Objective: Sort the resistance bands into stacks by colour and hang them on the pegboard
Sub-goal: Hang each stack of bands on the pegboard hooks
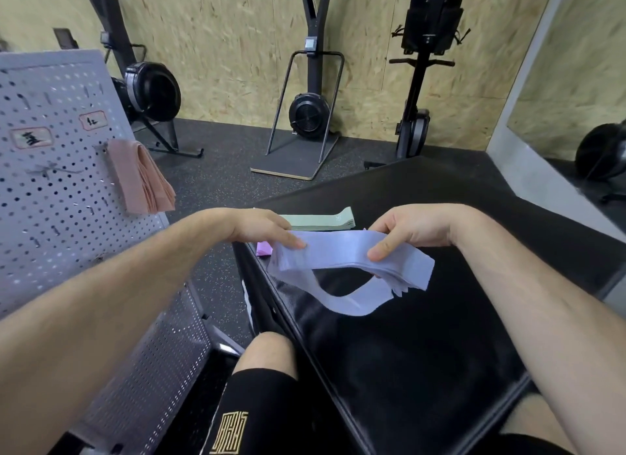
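Lilac bands (338, 251) held in both hands (261, 227) (410, 232) mostly hide a purple band (263, 249).

Your stack of flat stretchy bands (352, 251) was pale lilac. The flat band pile (318, 221) behind it was soft green. The folded bands (140, 180) on the grey metal board with dotted holes (50, 200) were pink. The padded bench top (423, 336) was black.

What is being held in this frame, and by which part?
A stack of pale blue bands: the left hand grips its left end, the right hand grips near its right end.
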`<state>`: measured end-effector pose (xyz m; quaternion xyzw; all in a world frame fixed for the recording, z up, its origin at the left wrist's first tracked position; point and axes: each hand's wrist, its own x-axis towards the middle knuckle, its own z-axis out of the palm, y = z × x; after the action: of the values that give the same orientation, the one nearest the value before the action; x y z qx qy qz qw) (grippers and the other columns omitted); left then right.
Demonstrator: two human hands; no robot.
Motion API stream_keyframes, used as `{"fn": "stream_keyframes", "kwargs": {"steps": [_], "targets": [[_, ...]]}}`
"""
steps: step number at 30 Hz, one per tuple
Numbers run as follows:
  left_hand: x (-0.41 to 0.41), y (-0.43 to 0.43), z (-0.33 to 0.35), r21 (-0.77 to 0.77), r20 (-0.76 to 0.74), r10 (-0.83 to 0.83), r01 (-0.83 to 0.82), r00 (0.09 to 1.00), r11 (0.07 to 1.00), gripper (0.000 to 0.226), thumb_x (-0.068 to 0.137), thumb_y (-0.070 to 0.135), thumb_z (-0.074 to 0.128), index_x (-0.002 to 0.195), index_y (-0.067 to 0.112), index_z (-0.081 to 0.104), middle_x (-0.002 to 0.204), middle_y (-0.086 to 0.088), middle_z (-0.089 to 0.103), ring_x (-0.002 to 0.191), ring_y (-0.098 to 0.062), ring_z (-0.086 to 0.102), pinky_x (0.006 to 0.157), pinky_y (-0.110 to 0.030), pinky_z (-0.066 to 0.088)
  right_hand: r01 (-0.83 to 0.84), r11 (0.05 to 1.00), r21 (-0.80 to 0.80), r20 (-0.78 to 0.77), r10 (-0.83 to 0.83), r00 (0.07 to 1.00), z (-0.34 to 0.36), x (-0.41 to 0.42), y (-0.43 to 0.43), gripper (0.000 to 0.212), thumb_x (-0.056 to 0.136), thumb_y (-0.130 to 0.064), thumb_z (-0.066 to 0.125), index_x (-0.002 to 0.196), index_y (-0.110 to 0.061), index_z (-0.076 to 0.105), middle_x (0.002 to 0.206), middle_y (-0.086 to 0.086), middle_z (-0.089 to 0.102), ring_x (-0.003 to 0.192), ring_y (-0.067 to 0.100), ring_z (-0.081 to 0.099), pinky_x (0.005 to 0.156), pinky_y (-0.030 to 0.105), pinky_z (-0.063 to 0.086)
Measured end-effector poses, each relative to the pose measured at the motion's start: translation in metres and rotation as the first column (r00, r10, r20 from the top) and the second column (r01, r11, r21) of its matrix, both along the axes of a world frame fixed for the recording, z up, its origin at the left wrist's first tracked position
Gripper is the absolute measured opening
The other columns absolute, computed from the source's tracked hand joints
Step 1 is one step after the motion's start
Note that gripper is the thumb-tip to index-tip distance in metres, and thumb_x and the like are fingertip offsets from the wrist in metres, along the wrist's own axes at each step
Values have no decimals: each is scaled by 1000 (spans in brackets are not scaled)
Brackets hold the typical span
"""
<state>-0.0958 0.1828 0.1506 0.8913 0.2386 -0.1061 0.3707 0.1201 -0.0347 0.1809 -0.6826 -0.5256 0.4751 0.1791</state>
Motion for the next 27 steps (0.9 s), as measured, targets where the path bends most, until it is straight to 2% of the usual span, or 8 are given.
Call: {"fn": "stream_keyframes", "kwargs": {"steps": [4,10,12,16,20,23,25,27], "targets": [[-1,7,3,-52,37,54,-52,998,997,63,75,60,77,102,5,62,95,3,66,90,-14,64,85,-32,53,33,999,-25,45,-32,998,-12,0,-7,22,87,-28,79,104,-15,79,105,14,77,92,32,75,93,46,57],[14,-5,31,40,91,28,-32,996,999,44,90,33,72,103,-5,54,92,-9,61,68,-6,64,62,-21,54,159,985,70,38,-162,986,-32,0,-11,7,87,-26,79,94,-25,81,91,-14,78,83,10,74,77,25,55],[17,-9,44,75,90,-6,-1,996,997,35,91,29,72,97,0,54,87,-7,60,63,-4,64,58,-20,53,198,975,102,18,-201,979,-38,1,-13,4,88,-26,79,91,-28,81,94,-13,78,87,13,74,76,24,54],[30,-21,73,247,113,-83,53,990,968,30,91,29,73,88,11,50,79,-1,53,62,-10,55,53,-23,49,248,959,137,-69,-241,968,-49,-1,-14,13,90,-27,77,102,-22,80,108,-3,78,102,18,74,95,32,54],[41,-37,99,318,119,-168,123,978,940,21,94,22,66,113,21,58,92,0,63,76,-21,65,62,-29,54,294,942,160,-172,-267,948,-59,-9,-13,14,92,-21,75,105,-25,78,108,-8,78,105,8,72,94,25,50],[46,-52,114,434,64,-274,220,960,874,17,90,34,57,105,34,62,100,6,63,90,-27,68,79,-44,58,265,949,170,-184,-234,955,-61,-15,-11,19,93,-23,74,111,-29,74,112,-14,76,108,2,69,94,20,46],[48,-60,123,464,52,-311,253,949,849,15,90,34,53,101,32,63,97,10,62,86,-28,69,79,-46,58,239,956,172,-137,-217,966,-58,-18,-9,30,86,-31,81,115,-29,72,116,-13,75,111,4,67,99,24,46],[49,-67,132,503,44,-333,267,942,822,12,96,26,52,101,29,63,93,13,61,84,-29,68,78,-45,57,280,926,252,-69,-271,960,-53,-16,-5,58,69,-46,91,118,-27,67,120,-6,71,114,11,65,102,33,49]]}}
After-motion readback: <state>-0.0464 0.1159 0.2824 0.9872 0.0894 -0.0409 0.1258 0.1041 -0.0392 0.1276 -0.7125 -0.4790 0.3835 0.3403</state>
